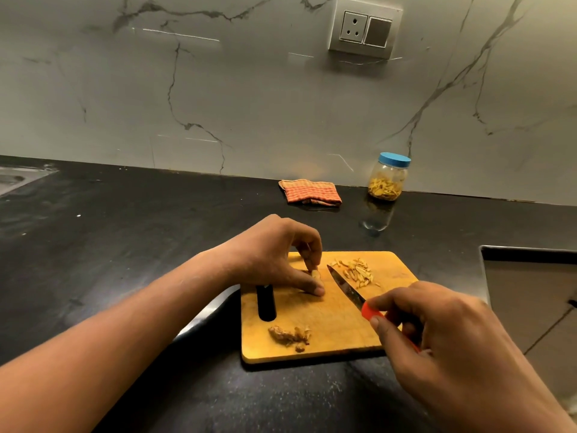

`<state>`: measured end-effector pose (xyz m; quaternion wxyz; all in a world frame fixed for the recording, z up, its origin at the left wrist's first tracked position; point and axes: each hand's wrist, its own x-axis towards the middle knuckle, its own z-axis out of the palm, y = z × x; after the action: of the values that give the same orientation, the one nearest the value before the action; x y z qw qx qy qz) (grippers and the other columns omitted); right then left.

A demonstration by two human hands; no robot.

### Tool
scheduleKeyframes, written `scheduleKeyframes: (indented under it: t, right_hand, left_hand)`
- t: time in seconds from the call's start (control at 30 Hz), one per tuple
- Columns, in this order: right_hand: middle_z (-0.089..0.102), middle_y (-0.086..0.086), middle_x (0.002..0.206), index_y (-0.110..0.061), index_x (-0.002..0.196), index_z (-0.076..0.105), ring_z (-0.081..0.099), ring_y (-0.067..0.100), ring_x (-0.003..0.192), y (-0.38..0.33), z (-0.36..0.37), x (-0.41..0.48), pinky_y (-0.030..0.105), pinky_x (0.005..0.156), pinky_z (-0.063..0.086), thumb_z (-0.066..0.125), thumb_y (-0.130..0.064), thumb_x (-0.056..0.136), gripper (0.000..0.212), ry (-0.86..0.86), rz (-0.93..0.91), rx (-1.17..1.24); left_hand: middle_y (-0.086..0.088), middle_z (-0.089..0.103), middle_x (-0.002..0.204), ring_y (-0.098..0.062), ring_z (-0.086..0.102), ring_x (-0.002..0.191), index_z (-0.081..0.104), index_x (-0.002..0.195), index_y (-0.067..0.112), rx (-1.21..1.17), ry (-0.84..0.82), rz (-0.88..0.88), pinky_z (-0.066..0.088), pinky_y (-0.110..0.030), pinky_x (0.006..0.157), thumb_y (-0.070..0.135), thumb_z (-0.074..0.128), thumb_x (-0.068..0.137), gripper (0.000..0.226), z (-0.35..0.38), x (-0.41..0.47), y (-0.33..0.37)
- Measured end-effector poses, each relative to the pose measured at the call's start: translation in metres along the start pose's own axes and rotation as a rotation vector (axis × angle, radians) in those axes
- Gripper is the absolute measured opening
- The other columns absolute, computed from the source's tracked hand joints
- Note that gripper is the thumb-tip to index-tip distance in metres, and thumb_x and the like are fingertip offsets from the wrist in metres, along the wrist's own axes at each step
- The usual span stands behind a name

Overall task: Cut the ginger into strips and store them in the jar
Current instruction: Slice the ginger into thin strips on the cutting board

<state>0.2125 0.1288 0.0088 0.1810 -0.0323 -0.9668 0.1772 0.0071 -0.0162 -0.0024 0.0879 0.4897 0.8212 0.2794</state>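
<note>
Step in hand, by judgement: cutting, partway through. Storing of this batch not yet begun.

- Tabletop [125, 245]: black, carrying everything listed below.
- Cutting board [327, 332]: wooden, directly beneath the fingers of both hands.
- Right hand [437, 332]: fingers [406, 300] curled round the red handle of the knife [351, 292]. Blade angled away, tip close to the left fingers. Contact between edge and board: cannot tell.
- Left hand [274, 257]: fingers [312, 248] and thumb curled downward, pinching the ginger piece [316, 274] against the board.
- Cloth [310, 192]: folded, well beyond the left fingers, near the wall.
- Jar [388, 178]: well beyond both sets of fingers, against the wall. Blue lid on, partly filled with yellow pieces.
- Strips [357, 272]: loose pile on the far side of the blade from the left fingers.
- Scraps [290, 335]: on the board, nearer the body than the left fingers.

Next move, by judgement:

1. Set the blade on the ginger piece just beside the left fingertips.
2. Keep those fingertips tucked back from the edge.
3. Slice thin and push the cuts towards the pile.
4. With no whole ginger left, put down the knife, fetch the jar, unscrew the lid and load the strips.
</note>
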Motion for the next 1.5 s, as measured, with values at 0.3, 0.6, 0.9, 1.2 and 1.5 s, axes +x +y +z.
scheduleKeyframes:
  t: [0.3,0.6,0.9,1.2,1.5]
  right_hand:
    - [0.062,-0.018,0.068,-0.03,0.086,0.076,0.057,0.0,0.058,-0.002,-0.001,-0.002,0.006,0.052,0.045,0.079,-0.025,0.072,0.016,-0.008,-0.007,-0.008]
    - [0.061,-0.017,0.066,-0.03,0.085,0.075,0.055,0.001,0.056,-0.007,0.005,-0.004,0.01,0.046,0.042,0.069,-0.034,0.069,0.017,-0.004,-0.039,-0.007]
    - [0.059,-0.017,0.067,-0.031,0.086,0.074,0.055,0.003,0.058,-0.011,0.008,-0.002,0.015,0.051,0.045,0.071,-0.033,0.072,0.015,-0.007,-0.02,-0.01]
    - [0.059,-0.018,0.08,-0.033,0.101,0.072,0.054,0.002,0.07,-0.015,0.003,0.002,0.01,0.055,0.038,0.068,-0.033,0.082,0.019,-0.043,0.002,-0.023]
    - [0.057,-0.014,0.103,-0.038,0.117,0.061,0.053,0.001,0.088,-0.02,0.008,0.005,0.01,0.075,0.044,0.053,-0.042,0.091,0.028,-0.033,-0.003,-0.036]
  left_hand:
    - [0.021,0.068,0.105,0.003,0.057,0.107,0.076,0.097,0.029,0.011,-0.018,0.003,0.042,-0.021,0.1,0.042,0.081,0.075,0.026,0.0,0.0,-0.003]
    - [0.021,0.07,0.105,0.008,0.057,0.107,0.076,0.098,0.033,0.051,-0.116,-0.045,0.037,-0.019,0.102,0.041,0.082,0.073,0.027,-0.02,-0.006,-0.008]
    - [0.025,0.066,0.107,0.004,0.054,0.111,0.076,0.096,0.034,0.053,-0.134,-0.057,0.04,-0.031,0.106,0.049,0.082,0.07,0.031,-0.022,-0.005,-0.008]
    - [0.023,0.067,0.104,-0.002,0.057,0.11,0.077,0.095,0.031,0.019,-0.075,-0.024,0.044,-0.034,0.107,0.044,0.08,0.075,0.024,-0.003,0.001,-0.001]
    - [0.02,0.07,0.098,0.003,0.06,0.103,0.08,0.089,0.03,-0.027,-0.07,0.026,0.047,-0.031,0.102,0.036,0.08,0.077,0.014,-0.003,0.0,-0.001]
